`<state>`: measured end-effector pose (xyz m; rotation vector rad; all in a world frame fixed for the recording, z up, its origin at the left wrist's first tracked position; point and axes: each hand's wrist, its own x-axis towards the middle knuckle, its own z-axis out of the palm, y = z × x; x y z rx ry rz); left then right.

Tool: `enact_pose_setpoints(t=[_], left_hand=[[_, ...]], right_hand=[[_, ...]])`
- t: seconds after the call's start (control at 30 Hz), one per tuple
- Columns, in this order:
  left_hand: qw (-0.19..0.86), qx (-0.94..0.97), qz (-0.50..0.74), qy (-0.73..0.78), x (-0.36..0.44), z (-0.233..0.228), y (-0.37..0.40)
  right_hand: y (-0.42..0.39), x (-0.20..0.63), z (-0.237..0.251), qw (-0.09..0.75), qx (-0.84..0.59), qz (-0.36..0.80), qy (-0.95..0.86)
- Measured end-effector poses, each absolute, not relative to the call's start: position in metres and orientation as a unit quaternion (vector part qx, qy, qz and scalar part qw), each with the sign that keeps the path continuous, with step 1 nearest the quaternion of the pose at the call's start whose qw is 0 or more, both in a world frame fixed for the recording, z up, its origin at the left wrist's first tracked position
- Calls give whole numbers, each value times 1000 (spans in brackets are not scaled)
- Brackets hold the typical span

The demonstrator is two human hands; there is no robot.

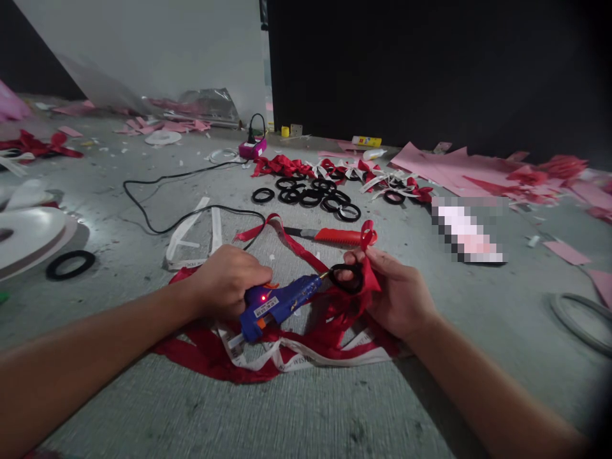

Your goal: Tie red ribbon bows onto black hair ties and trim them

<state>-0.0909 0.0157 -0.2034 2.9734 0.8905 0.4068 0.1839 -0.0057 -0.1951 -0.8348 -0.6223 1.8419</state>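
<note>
My left hand [227, 280] is wrapped round the handle of a blue hot glue gun [287, 303], whose small red light is on. The gun's nozzle points right and meets, or nearly meets, a black ring [348, 278]. Between the fingers of my right hand [399, 290] are that ring and a red ribbon [370, 271] looped at its top. Below both hands, red ribbon [215, 357] and white printed ribbon [306, 362] lie in loose strands. Just beyond them rests a cutter with an orange-red handle [339, 236].
Several black rings [310, 197] lie ahead, beside red and white bows [287, 166]. A black cord [157, 178] runs to a purple power block [252, 148]. At left are a white ribbon spool [38, 236] and a single ring [71, 264]. Pink paper [440, 169] lies at right.
</note>
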Motion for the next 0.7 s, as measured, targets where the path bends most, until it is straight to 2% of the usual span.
enact_pose_setpoints(t=[0.53,0.7], left_hand=[[24,939,128,320,-92,-203,14],[16,902,210,377,-92,-195,11]], right_hand=[[-6,181,-191,487,-322,779,-226],[-7,181,-189,489,-320,786,-204]])
